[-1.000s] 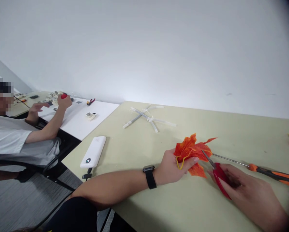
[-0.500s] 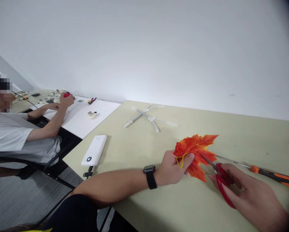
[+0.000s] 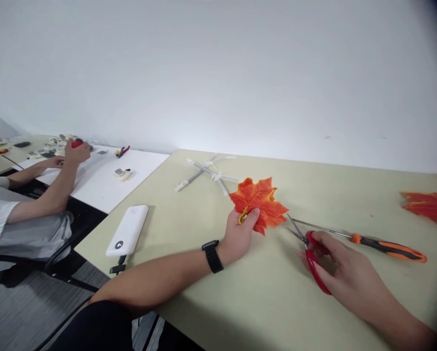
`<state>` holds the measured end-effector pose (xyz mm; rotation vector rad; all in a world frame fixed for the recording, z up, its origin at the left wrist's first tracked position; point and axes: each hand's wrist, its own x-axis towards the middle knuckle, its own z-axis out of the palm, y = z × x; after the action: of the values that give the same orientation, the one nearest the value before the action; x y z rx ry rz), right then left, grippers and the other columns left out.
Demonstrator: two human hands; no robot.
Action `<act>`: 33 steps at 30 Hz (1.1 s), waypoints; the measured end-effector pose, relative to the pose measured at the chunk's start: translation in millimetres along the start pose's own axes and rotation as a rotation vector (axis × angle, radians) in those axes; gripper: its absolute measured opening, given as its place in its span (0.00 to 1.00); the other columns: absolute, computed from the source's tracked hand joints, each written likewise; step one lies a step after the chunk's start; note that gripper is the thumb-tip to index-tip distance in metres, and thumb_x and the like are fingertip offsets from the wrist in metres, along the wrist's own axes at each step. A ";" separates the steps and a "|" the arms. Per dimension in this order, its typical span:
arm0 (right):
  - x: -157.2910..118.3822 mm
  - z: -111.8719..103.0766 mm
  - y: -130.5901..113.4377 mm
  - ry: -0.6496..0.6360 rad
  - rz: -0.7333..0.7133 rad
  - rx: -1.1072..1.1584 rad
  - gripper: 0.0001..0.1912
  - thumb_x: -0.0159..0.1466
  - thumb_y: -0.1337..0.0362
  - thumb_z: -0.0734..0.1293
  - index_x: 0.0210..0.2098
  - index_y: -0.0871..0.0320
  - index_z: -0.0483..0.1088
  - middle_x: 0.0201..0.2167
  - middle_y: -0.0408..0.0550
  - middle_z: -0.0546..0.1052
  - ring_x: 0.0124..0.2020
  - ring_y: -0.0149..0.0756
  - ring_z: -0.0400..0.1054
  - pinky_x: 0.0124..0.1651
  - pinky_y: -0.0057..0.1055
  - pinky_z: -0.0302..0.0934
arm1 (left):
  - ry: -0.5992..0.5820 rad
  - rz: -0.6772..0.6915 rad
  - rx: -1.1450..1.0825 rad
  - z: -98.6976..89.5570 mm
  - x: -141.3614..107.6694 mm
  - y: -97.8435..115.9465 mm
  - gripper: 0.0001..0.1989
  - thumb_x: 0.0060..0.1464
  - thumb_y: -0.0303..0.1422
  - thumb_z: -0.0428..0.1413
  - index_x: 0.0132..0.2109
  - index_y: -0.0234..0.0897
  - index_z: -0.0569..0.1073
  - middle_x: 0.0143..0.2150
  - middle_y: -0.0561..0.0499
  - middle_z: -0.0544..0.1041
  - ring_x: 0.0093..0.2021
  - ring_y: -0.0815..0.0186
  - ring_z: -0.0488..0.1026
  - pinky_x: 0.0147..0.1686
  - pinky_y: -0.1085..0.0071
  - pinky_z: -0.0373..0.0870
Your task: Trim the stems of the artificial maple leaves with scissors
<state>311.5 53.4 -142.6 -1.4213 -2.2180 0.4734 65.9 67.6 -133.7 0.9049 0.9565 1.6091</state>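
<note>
**Orange Leaf in One Hand, Scissors Near It**

The left hand [image 3: 238,239] pinches an orange fabric maple leaf [image 3: 256,202] at its lower edge, thumb and fingers together, just over the desk [image 3: 276,302]. A thin yellow loop [image 3: 242,217] is already on the leaf, at the stem end. The right hand [image 3: 344,263] is closed around the red handles of the scissors [image 3: 311,256]. Their thin steel blades stand a little open, near the leaf but not touching it. I can see no clear cut in the pointed edges. Farther away lie white plastic rods [image 3: 205,173] in a star shape, a second red leaf [image 3: 428,207], and an orange-and-black screwdriver [image 3: 388,248].
</note>
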 end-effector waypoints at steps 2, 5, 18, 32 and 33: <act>0.6 -1.2 -3.7 -0.006 0.016 0.000 0.19 0.65 0.49 0.67 0.49 0.54 0.68 0.39 0.51 0.80 0.35 0.42 0.76 0.37 0.36 0.71 | -0.089 0.040 0.053 0.5 -1.0 1.5 0.18 0.56 0.47 0.66 0.40 0.35 0.76 0.39 0.47 0.80 0.38 0.65 0.75 0.42 0.67 0.73; 0.9 -2.7 -9.2 0.005 0.036 0.020 0.18 0.65 0.49 0.66 0.47 0.54 0.69 0.38 0.49 0.80 0.34 0.41 0.76 0.34 0.34 0.70 | -0.136 0.080 0.133 -0.2 -1.4 1.4 0.18 0.57 0.46 0.66 0.40 0.35 0.76 0.40 0.46 0.80 0.39 0.64 0.76 0.43 0.66 0.73; -2.6 -3.3 -21.2 -0.006 0.093 0.059 0.18 0.67 0.46 0.64 0.45 0.53 0.69 0.32 0.46 0.79 0.29 0.37 0.72 0.32 0.32 0.65 | -0.160 0.074 0.119 -2.4 2.6 -3.6 0.21 0.52 0.47 0.69 0.43 0.34 0.77 0.45 0.42 0.83 0.44 0.58 0.79 0.47 0.61 0.74; -3.1 -7.1 -31.8 -0.025 0.156 0.057 0.16 0.67 0.47 0.63 0.43 0.53 0.69 0.29 0.45 0.77 0.28 0.37 0.67 0.33 0.33 0.63 | -0.048 -0.007 0.001 0.0 7.1 16.3 0.19 0.49 0.43 0.71 0.37 0.35 0.75 0.36 0.50 0.78 0.34 0.67 0.71 0.39 0.68 0.68; -2.5 -7.4 -30.4 -0.034 0.162 0.060 0.16 0.67 0.47 0.63 0.44 0.53 0.69 0.30 0.45 0.77 0.28 0.37 0.68 0.33 0.33 0.63 | -0.072 -0.015 -0.011 0.8 5.6 16.6 0.19 0.48 0.43 0.71 0.37 0.35 0.75 0.37 0.49 0.78 0.35 0.67 0.72 0.40 0.67 0.69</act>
<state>293.5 39.0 -121.2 -1.5787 -2.1055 0.6176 59.3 70.3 -117.6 0.9397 0.9019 1.5573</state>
